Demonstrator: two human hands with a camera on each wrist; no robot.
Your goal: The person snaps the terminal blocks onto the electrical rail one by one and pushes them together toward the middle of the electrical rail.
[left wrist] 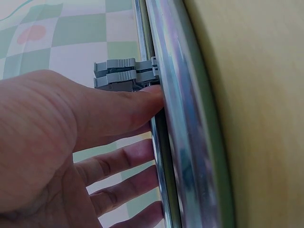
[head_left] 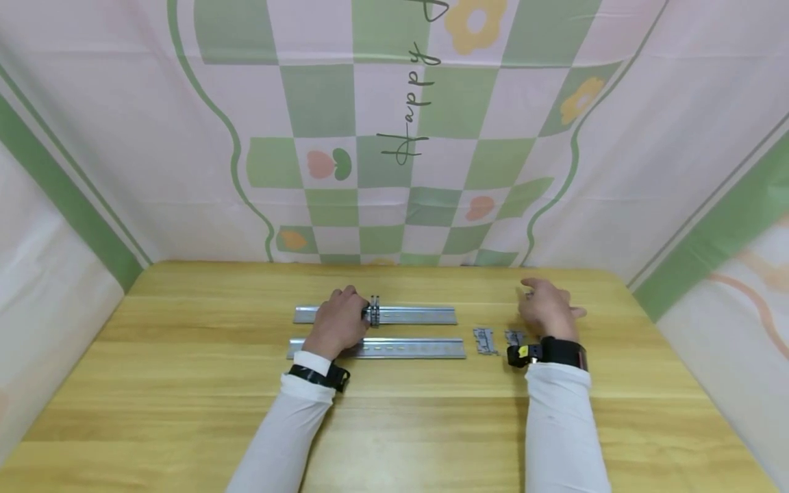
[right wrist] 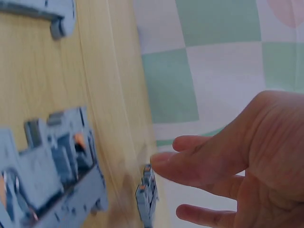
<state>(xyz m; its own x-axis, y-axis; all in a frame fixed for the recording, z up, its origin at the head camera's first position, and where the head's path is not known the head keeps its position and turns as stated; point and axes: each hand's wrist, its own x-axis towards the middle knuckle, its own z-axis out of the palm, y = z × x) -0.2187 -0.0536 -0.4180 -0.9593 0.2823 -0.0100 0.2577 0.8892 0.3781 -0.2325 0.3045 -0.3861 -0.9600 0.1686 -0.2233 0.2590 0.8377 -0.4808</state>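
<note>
On the rear slotted metal rail (head_left: 419, 315) stand upright grey terminal blocks (head_left: 374, 311), side by side. My left hand (head_left: 339, 320) is at their left. In the left wrist view, its thumb and index finger pinch at the base of the terminal blocks (left wrist: 121, 78); the exact contact is partly hidden. The other fingers lie along the rail, spread apart. At the right, my right hand (head_left: 545, 306) reaches over the table with fingers apart. Its thumb tip is close to a small upright terminal block (right wrist: 147, 197) in the right wrist view; whether they touch is unclear.
A second metal rail (head_left: 407, 348) lies in front, parallel to the first. Loose grey terminal blocks lie flat to the right: one by the rail ends (head_left: 484, 340), another beside the right wrist (head_left: 514, 337). A patterned curtain (head_left: 382, 205) hangs behind the wooden table (head_left: 431, 424).
</note>
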